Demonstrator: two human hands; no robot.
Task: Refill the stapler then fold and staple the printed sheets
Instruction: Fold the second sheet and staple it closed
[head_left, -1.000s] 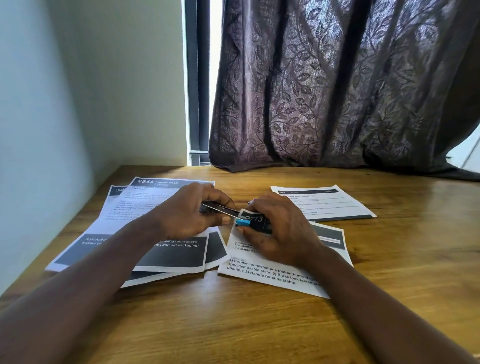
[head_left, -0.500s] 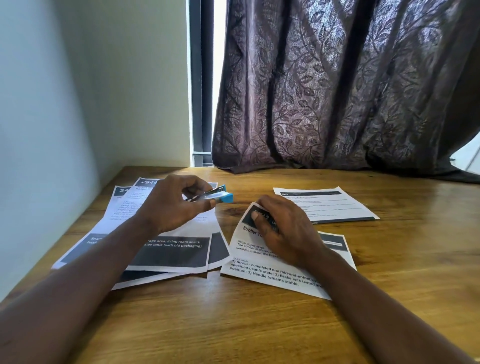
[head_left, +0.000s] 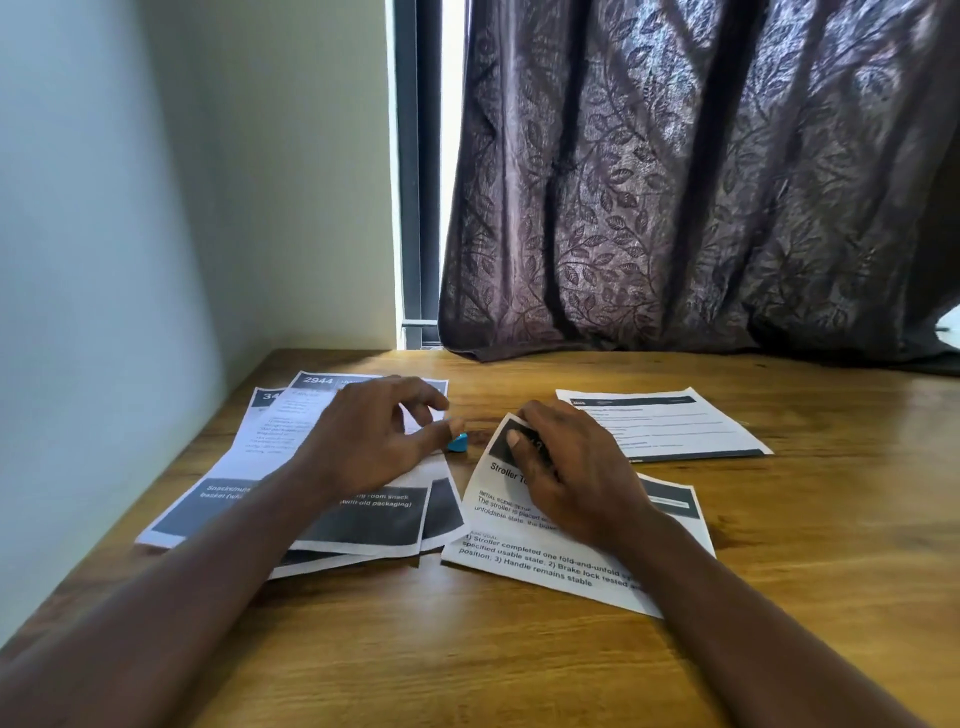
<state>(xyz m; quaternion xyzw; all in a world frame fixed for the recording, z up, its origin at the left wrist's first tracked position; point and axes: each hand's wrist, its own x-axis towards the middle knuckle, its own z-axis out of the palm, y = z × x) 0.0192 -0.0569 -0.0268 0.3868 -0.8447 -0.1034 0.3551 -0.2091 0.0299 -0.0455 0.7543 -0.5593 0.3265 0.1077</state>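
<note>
Both hands are low over the wooden counter (head_left: 519, 649), near the middle of the view. The left hand (head_left: 374, 441) hovers with its fingers curled and loosely spread above a fanned pile of printed sheets (head_left: 332, 519) at about 9 o'clock. Its thumb tip is just beside a small blue piece (head_left: 458, 442), most likely the end of the stapler, which sits on the counter between the two hands. The rest of the stapler is hidden behind the thumb and fingers, and it is not possible to tell whether the thumb actually touches it; the hand does not appear to grip anything.

The right hand (head_left: 576, 478) lies palm down, fingers together, pressed flat on a folded sheet (head_left: 545, 566) at about 5 o'clock from the blue piece. The sheet's upper left corner shows a dark header under the fingertips, and bold lines of text run along its near edge.

Another printed sheet (head_left: 670, 421) lies flat at about 2 o'clock, well apart from the left pile and just beyond the right hand. At 12 o'clock a dark leaf-patterned curtain (head_left: 701, 182) hangs down to the back of the counter, with a pale wall (head_left: 182, 182) at 10 o'clock.
</note>
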